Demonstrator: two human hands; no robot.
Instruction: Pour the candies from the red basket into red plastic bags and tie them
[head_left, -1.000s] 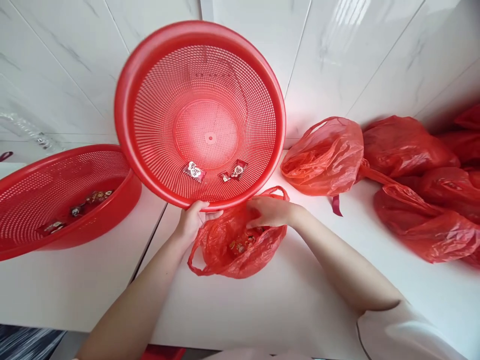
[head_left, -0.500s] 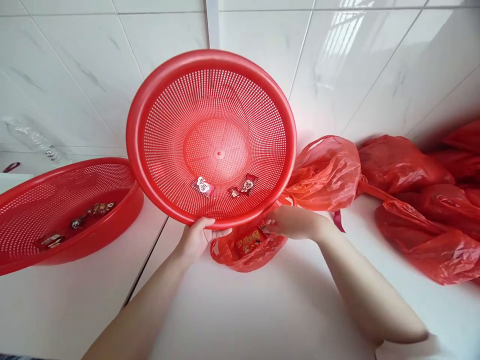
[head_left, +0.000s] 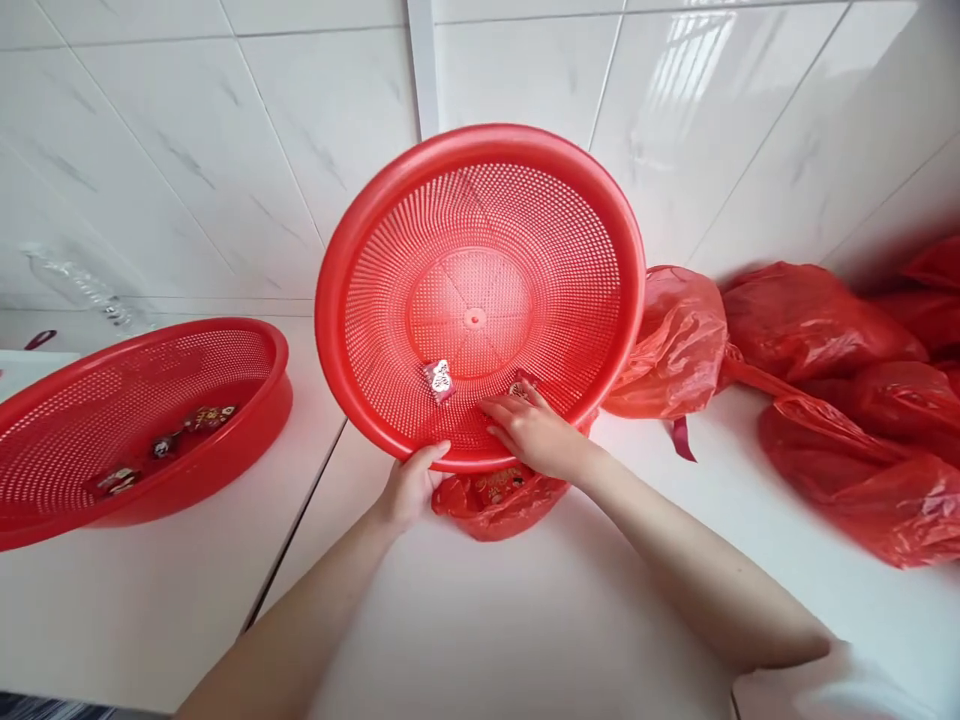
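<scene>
A red plastic colander (head_left: 480, 215) is held tilted, its inside facing me. My left hand (head_left: 411, 488) is closed on its lower rim, thumb over the edge. My right hand (head_left: 541, 432) reaches over the rim into the colander, fingers stretched out and apart. Those fingers lie over a small red wrapped candy (head_left: 523, 383), partly covering it. To their left a second wrapped candy (head_left: 439, 381) rests on the mesh wall. Below the colander sits a red plastic bag (head_left: 499, 515), gaping, with a gold-printed red packet (head_left: 502, 486) inside.
A second red colander (head_left: 247, 425) stands at left with a few wrapped pieces (head_left: 163, 446) in it. Several filled red bags (head_left: 817, 325) lie along the tiled wall at right. A clear plastic bottle (head_left: 86, 285) is at the far left. A seam runs through the white tabletop (head_left: 450, 620).
My right hand has moved from the bag's mouth up into the colander. The colander, still in my left hand, has shifted right and slightly down in view.
</scene>
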